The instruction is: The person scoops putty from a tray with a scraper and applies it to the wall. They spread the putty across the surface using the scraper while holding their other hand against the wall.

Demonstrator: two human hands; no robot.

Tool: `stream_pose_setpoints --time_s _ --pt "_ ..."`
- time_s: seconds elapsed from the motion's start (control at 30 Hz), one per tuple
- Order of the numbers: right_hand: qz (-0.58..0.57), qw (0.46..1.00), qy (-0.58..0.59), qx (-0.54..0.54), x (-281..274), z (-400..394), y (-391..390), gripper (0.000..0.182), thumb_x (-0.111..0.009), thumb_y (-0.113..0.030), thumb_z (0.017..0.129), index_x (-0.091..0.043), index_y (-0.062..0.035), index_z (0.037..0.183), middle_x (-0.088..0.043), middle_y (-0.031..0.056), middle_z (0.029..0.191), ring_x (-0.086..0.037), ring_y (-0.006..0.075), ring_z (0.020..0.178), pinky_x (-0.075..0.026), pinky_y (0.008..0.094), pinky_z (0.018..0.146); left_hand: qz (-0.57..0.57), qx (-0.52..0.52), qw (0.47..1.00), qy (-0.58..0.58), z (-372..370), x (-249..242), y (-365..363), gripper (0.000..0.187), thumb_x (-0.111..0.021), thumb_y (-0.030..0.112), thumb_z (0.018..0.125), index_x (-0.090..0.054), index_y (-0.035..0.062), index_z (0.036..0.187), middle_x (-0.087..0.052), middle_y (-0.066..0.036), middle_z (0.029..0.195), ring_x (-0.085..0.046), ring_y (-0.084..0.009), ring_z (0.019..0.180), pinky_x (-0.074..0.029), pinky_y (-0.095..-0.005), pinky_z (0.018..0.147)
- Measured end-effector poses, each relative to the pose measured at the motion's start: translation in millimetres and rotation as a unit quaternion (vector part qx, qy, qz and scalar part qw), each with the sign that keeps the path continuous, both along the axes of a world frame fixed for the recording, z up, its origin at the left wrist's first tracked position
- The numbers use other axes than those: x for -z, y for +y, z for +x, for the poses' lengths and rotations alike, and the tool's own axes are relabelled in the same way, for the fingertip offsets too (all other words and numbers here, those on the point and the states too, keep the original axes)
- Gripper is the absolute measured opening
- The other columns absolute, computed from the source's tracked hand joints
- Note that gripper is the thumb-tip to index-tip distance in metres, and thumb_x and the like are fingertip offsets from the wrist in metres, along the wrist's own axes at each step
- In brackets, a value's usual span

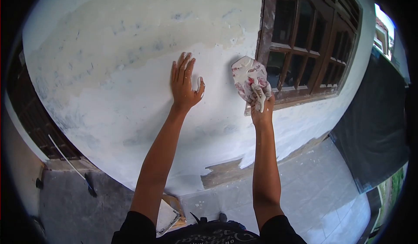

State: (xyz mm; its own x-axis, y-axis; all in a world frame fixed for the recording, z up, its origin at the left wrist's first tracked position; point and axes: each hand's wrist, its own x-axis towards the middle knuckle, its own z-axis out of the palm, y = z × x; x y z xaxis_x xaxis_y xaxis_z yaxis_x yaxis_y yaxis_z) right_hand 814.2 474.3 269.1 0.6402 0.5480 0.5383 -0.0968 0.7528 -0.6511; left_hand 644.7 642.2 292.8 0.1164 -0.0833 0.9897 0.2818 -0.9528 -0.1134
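Observation:
My left hand (pixel 185 82) is raised against the white-coated wall (pixel 143 87), fingers extended and thumb apart, with white smears on the fingertips and thumb. To its right, my right hand (pixel 262 97) grips the lower end of a flat piece with red patches (pixel 248 72), thickly smeared with white paste. White paste also coats the fingers of that hand. The piece is held up in front of the wall, close to the left edge of the window frame. What the piece is made of, I cannot tell.
A brown wooden window (pixel 300 43) with glass panes is set in the wall at right. Below lies a grey tiled floor (pixel 313 183). A white-crusted tray or board (pixel 166 218) sits near my body. A long-handled tool (pixel 67 159) leans at left; a dark sheet (pixel 370 122) hangs at right.

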Motion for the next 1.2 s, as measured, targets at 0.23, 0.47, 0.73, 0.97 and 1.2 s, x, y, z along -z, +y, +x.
stream_pose_setpoints --time_s 0.23,0.47,0.73,0.97,1.2 --pt "0.054 0.924 -0.231 0.301 -37.6 1.4 22.2 0.030 -0.061 0.001 0.085 -0.065 0.0031 0.114 -0.058 0.0133 0.104 -0.059 0.0230 0.090 -0.048 0.0293 0.081 -0.002 -0.040 0.999 -0.021 20.6 -19.2 0.7 0.063 -0.057 0.009 0.080 -0.036 0.0038 0.139 -0.039 -0.018 0.146 -0.033 -0.0361 0.139 -0.021 -0.0582 0.112" --pt "0.119 0.640 -0.545 0.528 -80.9 29.0 49.6 0.076 -0.069 0.002 0.047 -0.063 -0.0062 0.123 -0.054 0.0150 0.098 -0.052 0.0359 0.092 -0.048 0.0437 0.076 0.017 -0.066 0.996 -0.051 23.6 -13.4 6.9 0.063 -0.057 0.015 0.079 -0.040 0.0031 0.139 -0.044 -0.018 0.144 -0.037 -0.0346 0.137 -0.024 -0.0545 0.112" --pt "0.046 0.508 -0.663 0.548 -100.2 37.4 73.3 0.059 -0.066 0.002 0.056 -0.064 0.0017 0.115 -0.055 0.0104 0.095 -0.053 0.0274 0.084 -0.050 0.0365 0.065 0.024 -0.052 0.997 -0.056 22.2 -11.4 8.3 0.067 -0.057 0.014 0.077 -0.036 0.0042 0.141 -0.045 -0.018 0.143 -0.039 -0.0360 0.136 -0.025 -0.0545 0.111" --pt "0.001 0.341 -0.744 0.575 -98.6 30.9 65.3 0.037 -0.061 -0.002 0.071 -0.064 0.0099 0.106 -0.049 0.0076 0.082 -0.053 0.0184 0.078 -0.050 0.0267 0.058 0.019 -0.031 0.998 -0.054 21.7 -11.4 9.1 0.068 -0.057 0.015 0.077 -0.036 0.0042 0.141 -0.045 -0.018 0.143 -0.039 -0.0363 0.136 -0.025 -0.0548 0.111" --pt "-0.033 0.355 -0.776 0.520 -51.1 35.3 52.8 0.039 -0.062 -0.002 0.071 -0.063 0.0108 0.107 -0.050 0.0089 0.082 -0.055 0.0186 0.078 -0.050 0.0267 0.060 0.022 -0.003 0.999 -0.045 20.3 -11.6 11.8 0.059 -0.049 0.021 0.087 -0.035 0.0030 0.141 -0.044 -0.020 0.144 -0.039 -0.0396 0.135 -0.021 -0.0570 0.111"
